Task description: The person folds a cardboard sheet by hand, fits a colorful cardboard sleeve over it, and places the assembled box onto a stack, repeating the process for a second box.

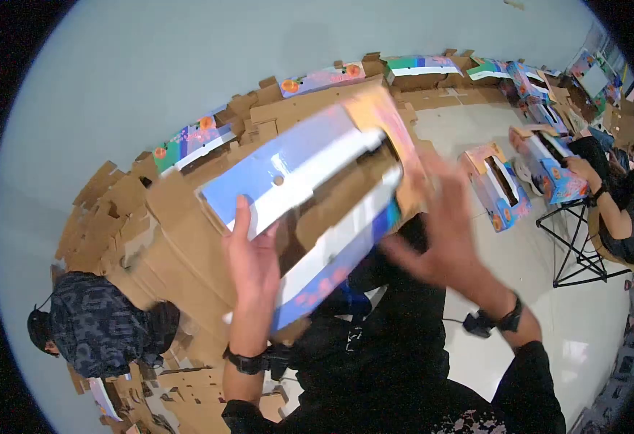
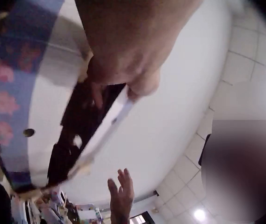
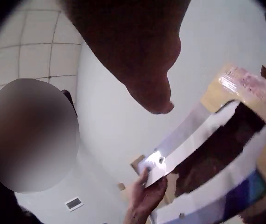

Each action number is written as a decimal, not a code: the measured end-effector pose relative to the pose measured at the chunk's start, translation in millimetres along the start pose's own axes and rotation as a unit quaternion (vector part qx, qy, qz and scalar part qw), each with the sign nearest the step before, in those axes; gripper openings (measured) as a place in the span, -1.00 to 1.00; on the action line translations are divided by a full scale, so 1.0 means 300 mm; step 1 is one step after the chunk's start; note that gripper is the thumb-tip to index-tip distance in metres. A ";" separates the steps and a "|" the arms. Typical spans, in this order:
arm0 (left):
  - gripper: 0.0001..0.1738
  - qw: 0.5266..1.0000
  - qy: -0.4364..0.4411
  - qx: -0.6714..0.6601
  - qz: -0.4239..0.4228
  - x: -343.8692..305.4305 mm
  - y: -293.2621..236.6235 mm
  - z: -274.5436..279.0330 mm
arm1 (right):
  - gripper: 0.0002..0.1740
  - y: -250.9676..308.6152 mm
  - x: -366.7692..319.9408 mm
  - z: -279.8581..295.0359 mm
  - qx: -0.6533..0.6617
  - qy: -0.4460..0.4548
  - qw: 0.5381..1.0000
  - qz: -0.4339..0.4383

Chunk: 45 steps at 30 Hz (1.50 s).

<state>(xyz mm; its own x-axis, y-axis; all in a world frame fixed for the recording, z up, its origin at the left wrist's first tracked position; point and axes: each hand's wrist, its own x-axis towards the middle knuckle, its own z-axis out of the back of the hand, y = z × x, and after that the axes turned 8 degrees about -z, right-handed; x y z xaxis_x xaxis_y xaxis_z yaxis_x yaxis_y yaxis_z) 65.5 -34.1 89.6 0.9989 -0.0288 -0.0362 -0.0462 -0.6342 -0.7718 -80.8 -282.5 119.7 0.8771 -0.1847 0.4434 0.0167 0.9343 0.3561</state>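
A printed cardboard box (image 1: 317, 155), blue, white and orange with a long opening along its upper side, hangs tilted in front of the body. My left hand (image 1: 254, 260) grips its near left end, thumb on the blue-and-white panel and the other fingers partly hidden at the opening. In the left wrist view that hand (image 2: 123, 70) reaches over the opening's edge of the box (image 2: 49, 98). Blurred beside the orange end, my right hand (image 1: 447, 231) has its fingers spread; the right wrist view shows this hand (image 3: 142, 65) apart from the box (image 3: 207, 154).
Flattened brown cardboard (image 1: 186, 246) lies along the wall, with more printed boxes (image 1: 422, 66) behind. A backpack (image 1: 100, 325) is at the left. On the right, another printed box (image 1: 498, 186) stands on the floor near a seated person (image 1: 628, 210) and a folding stool (image 1: 581, 246).
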 end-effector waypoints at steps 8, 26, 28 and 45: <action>-0.52 0.941 0.048 -0.311 0.125 -0.128 0.034 -0.114 | -0.05 0.056 -0.008 -0.260 0.001 0.022 1.000 0.011; -0.53 0.868 0.225 0.388 0.213 -0.667 0.088 0.522 | 0.01 -0.150 -0.515 -0.213 0.069 0.236 0.958 -0.148; -0.46 0.708 0.180 0.683 0.017 -0.681 0.010 0.475 | -0.05 -0.163 -0.650 -0.194 0.063 0.273 0.904 -0.323; -0.27 0.814 0.250 0.516 0.094 -0.619 0.142 0.600 | -0.31 -0.116 -0.712 -0.223 0.208 0.308 0.903 -0.215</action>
<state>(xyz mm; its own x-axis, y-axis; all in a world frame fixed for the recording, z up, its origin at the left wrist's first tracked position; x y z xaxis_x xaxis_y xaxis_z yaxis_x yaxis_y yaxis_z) -122.2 83.3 -50.7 0.8377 -0.5245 -0.1523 0.0831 0.3981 -0.9136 -236.6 -255.0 -42.4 0.9356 -0.1780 -0.3050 0.3490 0.5972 0.7222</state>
